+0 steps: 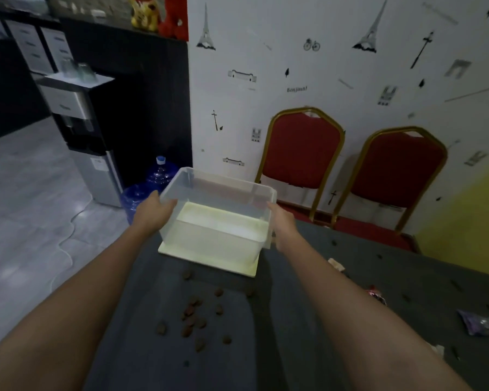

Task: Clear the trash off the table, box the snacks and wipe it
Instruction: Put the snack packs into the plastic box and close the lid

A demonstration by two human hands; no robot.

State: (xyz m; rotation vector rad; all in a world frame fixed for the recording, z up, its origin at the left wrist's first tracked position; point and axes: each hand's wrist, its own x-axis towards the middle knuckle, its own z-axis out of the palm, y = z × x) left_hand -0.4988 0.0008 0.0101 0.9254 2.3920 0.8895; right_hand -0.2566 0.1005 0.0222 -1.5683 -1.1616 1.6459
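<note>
A clear plastic box (209,238) stands on a pale yellow lid (249,270) at the far left corner of the dark grey table (308,348). My left hand (153,210) grips the box's left rim and my right hand (283,224) grips its right rim. The box looks empty. Several brown snack pieces (192,317) lie scattered on the table in front of the box. Crumpled wrappers lie at the right: a purple one (480,323), a reddish one (376,294) and a pale scrap (336,263).
Two red chairs with gold frames (302,153) (398,170) stand against the wall beyond the table. A water dispenser (88,142) and blue water jugs (144,190) sit on the floor at the left. The table's left edge runs close to my left forearm.
</note>
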